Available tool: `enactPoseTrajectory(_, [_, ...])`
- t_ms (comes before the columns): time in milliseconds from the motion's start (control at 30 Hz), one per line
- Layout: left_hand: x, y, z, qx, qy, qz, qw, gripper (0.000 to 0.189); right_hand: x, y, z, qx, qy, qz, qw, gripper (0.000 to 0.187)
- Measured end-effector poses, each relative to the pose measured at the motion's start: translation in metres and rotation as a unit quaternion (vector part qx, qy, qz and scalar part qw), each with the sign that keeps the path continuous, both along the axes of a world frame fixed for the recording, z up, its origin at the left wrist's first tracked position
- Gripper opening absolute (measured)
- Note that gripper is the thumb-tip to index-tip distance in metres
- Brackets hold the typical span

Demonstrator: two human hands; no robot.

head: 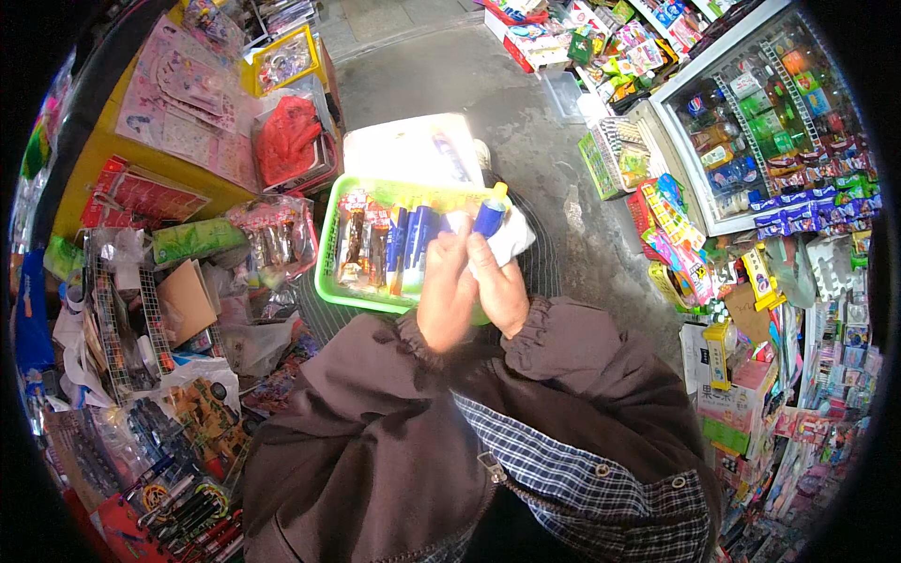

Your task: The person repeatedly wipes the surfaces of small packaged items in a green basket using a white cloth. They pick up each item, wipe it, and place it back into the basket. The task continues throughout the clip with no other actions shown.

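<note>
A green plastic basket (327, 267) rests on my lap, holding dark packaged sticks (355, 243) at its left and blue-and-white tubes (420, 236) in the middle. Over the basket's right part, my left hand (450, 281) and my right hand (501, 285) are close together. Between the fingers is a blue tube with an orange cap (490, 214), at my right hand's fingertips; which hand bears its weight is hard to tell. A white cloth or tissue (514, 239) lies bunched against my right hand. Glare hides my left fingertips.
Beyond the basket is a bright white board or lid (394, 151). A container with a red plastic bag (287, 137) stands at the left, near packaged goods and a toy vehicle (211, 415). To the right are a glass-fronted drinks fridge (686, 179), a snack basket (619, 158) and stacked boxes.
</note>
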State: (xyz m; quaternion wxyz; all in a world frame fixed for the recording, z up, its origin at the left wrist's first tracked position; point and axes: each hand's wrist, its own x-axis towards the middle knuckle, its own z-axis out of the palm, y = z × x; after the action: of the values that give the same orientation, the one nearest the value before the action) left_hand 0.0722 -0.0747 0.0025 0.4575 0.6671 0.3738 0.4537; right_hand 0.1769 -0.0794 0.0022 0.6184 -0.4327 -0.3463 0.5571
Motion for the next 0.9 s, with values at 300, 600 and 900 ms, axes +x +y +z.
enactPoseTrajectory(300, [-0.044, 0.041, 0.047, 0.030, 0.000, 0.007, 1.000, 0.039, 0.009, 0.004, 0.020, -0.040, 0.064, 0.096, 0.992, 0.024])
enactPoseTrajectory(600, [-0.033, 0.051, 0.033, -0.331, -0.280, -0.046, 0.900, 0.021, 0.021, 0.001, 0.028, -0.184, 0.093, 0.228, 0.951, 0.030])
enactPoseTrajectory(900, [-0.046, 0.054, 0.019, -0.338, -0.350, 0.011, 0.873, 0.031, 0.012, 0.003, 0.018, -0.099, 0.015, 0.186, 0.978, 0.026])
